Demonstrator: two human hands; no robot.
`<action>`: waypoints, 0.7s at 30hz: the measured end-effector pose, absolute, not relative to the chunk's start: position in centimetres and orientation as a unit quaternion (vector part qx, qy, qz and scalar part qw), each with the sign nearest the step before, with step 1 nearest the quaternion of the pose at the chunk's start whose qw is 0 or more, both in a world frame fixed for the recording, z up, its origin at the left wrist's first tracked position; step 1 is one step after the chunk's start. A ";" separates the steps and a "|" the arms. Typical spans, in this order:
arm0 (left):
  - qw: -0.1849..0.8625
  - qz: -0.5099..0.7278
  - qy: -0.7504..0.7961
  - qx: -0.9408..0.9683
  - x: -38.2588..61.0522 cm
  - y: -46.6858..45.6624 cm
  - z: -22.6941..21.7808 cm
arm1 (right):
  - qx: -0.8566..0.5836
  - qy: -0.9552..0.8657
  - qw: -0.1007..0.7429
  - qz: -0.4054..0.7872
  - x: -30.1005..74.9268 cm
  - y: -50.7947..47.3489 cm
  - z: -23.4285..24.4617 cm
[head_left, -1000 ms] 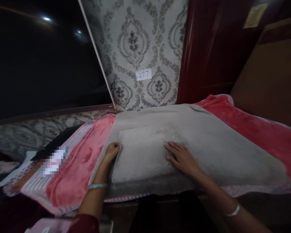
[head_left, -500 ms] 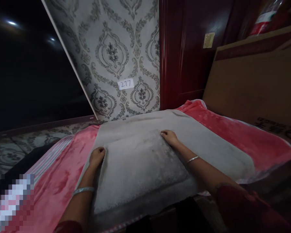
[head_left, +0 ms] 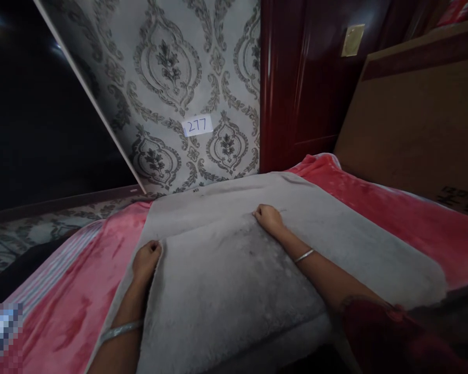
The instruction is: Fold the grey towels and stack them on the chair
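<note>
A grey plush cloth (head_left: 335, 244) lies spread over a pink blanket (head_left: 390, 208), with a folded-over layer (head_left: 222, 291) on its near part. My left hand (head_left: 146, 259) is closed on the left corner of that folded layer. At the layer's far right corner my right hand (head_left: 268, 218) pinches the fabric, fingers curled. Each wrist wears a bangle.
A patterned grey wall panel (head_left: 171, 78) with a label reading 277 (head_left: 197, 125) stands behind. Dark red wood (head_left: 296, 88) rises at the back and a brown cardboard sheet (head_left: 417, 119) leans at the right. Striped fabric (head_left: 50, 275) lies at the left.
My right hand went from lying flat on the grey cloth to gripping the folded layer's far right corner. My left hand kept its hold. The view shifted left and closer.
</note>
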State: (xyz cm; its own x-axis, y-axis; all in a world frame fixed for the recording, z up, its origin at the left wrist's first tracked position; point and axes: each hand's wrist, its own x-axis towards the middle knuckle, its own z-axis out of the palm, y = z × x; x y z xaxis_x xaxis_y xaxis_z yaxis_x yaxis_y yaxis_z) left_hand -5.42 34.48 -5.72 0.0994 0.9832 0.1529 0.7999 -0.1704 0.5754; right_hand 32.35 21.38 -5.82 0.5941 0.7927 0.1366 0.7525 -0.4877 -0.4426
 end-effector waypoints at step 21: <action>0.242 0.319 0.587 0.704 -5.7 34.3 -6.4 | -0.856 -0.443 0.262 0.048 32.9 18.8 -6.2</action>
